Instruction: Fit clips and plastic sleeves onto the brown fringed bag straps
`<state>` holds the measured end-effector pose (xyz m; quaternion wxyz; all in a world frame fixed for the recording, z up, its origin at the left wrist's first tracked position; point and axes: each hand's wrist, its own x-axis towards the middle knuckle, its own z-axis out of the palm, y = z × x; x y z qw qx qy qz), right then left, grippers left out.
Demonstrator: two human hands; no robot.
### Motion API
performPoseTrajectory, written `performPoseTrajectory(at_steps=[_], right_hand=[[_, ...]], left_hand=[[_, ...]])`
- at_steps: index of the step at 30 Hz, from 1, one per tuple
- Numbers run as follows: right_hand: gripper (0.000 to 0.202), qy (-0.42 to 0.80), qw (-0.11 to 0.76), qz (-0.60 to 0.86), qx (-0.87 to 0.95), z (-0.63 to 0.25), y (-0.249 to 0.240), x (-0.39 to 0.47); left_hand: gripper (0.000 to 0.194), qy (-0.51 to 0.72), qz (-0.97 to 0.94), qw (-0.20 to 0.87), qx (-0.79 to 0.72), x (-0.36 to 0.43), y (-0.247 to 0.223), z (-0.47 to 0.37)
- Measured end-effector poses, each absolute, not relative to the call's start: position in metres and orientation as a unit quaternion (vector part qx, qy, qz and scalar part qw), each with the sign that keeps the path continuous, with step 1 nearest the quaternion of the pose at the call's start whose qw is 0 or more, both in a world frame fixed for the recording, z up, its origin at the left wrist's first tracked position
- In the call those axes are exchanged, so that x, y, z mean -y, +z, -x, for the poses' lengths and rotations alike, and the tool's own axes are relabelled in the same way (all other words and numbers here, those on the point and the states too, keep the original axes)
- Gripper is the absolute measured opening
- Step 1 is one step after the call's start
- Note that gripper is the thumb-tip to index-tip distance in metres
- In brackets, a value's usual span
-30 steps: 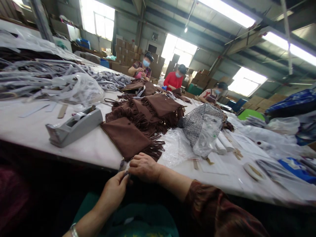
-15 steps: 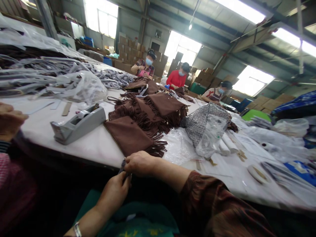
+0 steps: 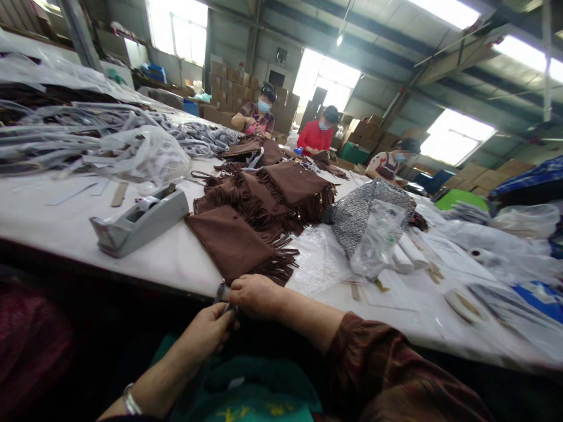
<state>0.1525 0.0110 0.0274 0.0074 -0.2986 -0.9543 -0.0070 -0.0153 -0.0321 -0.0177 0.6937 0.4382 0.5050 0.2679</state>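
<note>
At the table's near edge, my left hand (image 3: 206, 329) and my right hand (image 3: 255, 296) meet, fingers closed. A narrow grey strap (image 3: 220, 291) shows between them, its top end sticking up past my fingers; the rest is hidden by my hands and the dark below. My left hand pinches it from below, and my right hand grips beside its upper part. Just beyond my right hand lies a flat brown fringed bag (image 3: 233, 243), its fringe pointing right. Behind it more brown fringed bags (image 3: 285, 190) are piled.
A grey tape dispenser (image 3: 143, 220) stands left of the bags. Grey-wrapped straps (image 3: 65, 140) heap at far left beside clear plastic (image 3: 145, 155). Right of the bags are a grey woven piece (image 3: 360, 211) and a tape roll (image 3: 461, 308). Several masked people sit across the table.
My hands have shifted slightly down and right, with a little more space between them. A neighbour's hand at the left edge has gone out of view.
</note>
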Motion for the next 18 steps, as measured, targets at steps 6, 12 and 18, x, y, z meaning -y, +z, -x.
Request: performPoseTrajectory(at_steps=[6,12,18], right_hand=[[0.018,-0.054,0.100,0.253,0.961,-0.163,0.003,-0.007],[0.022,-0.071,0.145,0.208,0.965,-0.169,-0.008,-0.011],[0.021,-0.056,0.149,0.213,0.964,-0.173,-0.010,-0.006]], left_hand=[[0.023,0.281,-0.192,0.814,-0.470,0.029,0.000,0.023],[0.027,0.252,-0.212,0.819,-0.469,0.027,-0.006,0.022],[0.064,0.247,-0.419,0.709,-0.510,0.031,-0.013,0.016]])
